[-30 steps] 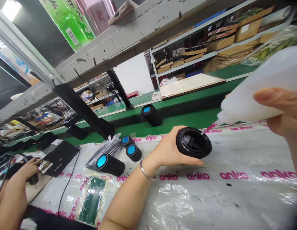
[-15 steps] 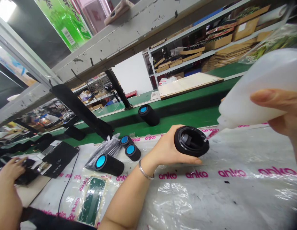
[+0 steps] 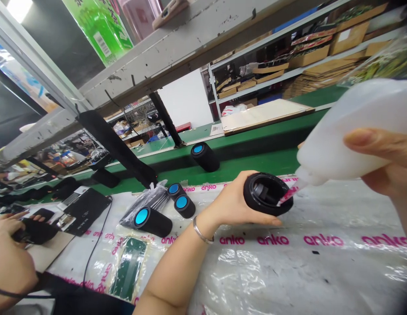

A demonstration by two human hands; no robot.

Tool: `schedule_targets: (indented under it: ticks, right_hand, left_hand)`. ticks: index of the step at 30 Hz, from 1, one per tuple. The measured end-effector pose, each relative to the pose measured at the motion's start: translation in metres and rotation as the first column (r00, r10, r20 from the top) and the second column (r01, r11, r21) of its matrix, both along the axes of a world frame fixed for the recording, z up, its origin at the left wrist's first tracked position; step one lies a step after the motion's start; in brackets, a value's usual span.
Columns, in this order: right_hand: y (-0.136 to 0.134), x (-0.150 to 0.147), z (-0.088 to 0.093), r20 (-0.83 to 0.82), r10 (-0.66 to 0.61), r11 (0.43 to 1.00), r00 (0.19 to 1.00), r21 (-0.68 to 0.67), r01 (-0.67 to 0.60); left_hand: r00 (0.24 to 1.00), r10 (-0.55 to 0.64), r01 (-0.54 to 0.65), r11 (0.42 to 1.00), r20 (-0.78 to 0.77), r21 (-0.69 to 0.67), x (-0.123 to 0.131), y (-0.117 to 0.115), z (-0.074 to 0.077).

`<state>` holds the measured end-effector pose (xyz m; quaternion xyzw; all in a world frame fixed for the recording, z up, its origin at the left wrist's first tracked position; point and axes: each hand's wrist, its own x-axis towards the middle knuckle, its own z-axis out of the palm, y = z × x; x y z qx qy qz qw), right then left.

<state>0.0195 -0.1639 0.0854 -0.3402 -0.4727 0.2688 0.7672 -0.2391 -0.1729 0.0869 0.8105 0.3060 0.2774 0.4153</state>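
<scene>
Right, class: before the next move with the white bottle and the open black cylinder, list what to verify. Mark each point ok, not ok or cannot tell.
1. The left hand grips the black cylinder, with its open end towards the bottle: ok.
2. The right hand holds the white bottle tilted, spout downward: ok.
3. The nozzle tip reaches over the rim into the opening: ok.
4. How much is left in the bottle: cannot tell, its wall is cloudy.
5. Whether the cylinder rests on the plastic sheet or is held just above it: cannot tell.
6. The co-worker's hand is far off to the left: ok.
</scene>
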Motion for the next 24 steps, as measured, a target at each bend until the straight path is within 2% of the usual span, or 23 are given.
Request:
schedule_targets:
  ticks: [6,11,14,18,24]
  right_hand:
    - [0.016,0.003,-0.010,-0.129,-0.105,0.989,0.986,0.090,0.117]
    - [0.014,0.000,-0.012,-0.136,-0.095,0.990,0.986,0.087,0.107]
    - [0.000,-0.016,-0.007,-0.125,-0.072,0.995,0.990,0.053,0.079]
    - [-0.017,-0.040,0.004,-0.127,-0.080,0.995,0.989,-0.068,0.072]
    - [-0.018,-0.055,0.015,-0.136,-0.120,0.992,0.983,-0.062,0.112]
  left_hand:
    - [1.000,0.010,-0.010,1.000,0.008,-0.006,0.000,0.000,-0.002]
    - [1.000,0.024,-0.024,0.999,-0.005,-0.024,-0.001,0.000,-0.002]
    - [0.999,0.030,-0.031,0.999,-0.016,-0.033,-0.002,0.000,-0.002]
    - [0.999,0.036,-0.037,0.999,-0.023,-0.032,-0.002,-0.001,-0.002]
    - [0.997,0.058,-0.060,0.997,-0.058,-0.049,-0.004,-0.001,-0.002]
